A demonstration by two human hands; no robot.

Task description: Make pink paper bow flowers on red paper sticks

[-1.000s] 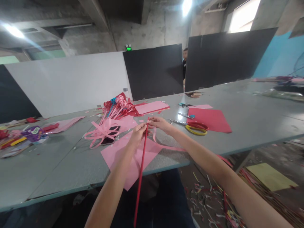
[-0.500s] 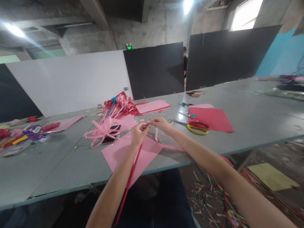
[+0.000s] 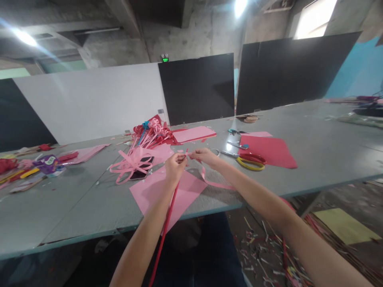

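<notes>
My left hand (image 3: 176, 166) is closed around the upper end of a long thin red stick (image 3: 170, 215), which slants down toward my lap. Beside it, my right hand (image 3: 204, 156) pinches a pink paper strip (image 3: 214, 183) at the stick's tip; the strip's loose part curls down onto the table under my right forearm. Below both hands lies a pink paper sheet (image 3: 167, 191), overhanging the table's front edge. Left of my hands, a looped pink strip bow (image 3: 131, 164) rests partly over a dark phone (image 3: 143, 169).
Red and pink curled paper flowers (image 3: 152, 129) lie at the back. Yellow-and-red-handled scissors (image 3: 251, 161) and red paper (image 3: 277, 151) are to the right. A purple packet (image 3: 49, 164) is at the left. Paper scraps (image 3: 257, 255) litter the floor.
The pink strip's curl beside my right hand has shifted right. My hands remain close together at the stick's tip. The view has shifted slightly, and the person behind the panels is out of sight.
</notes>
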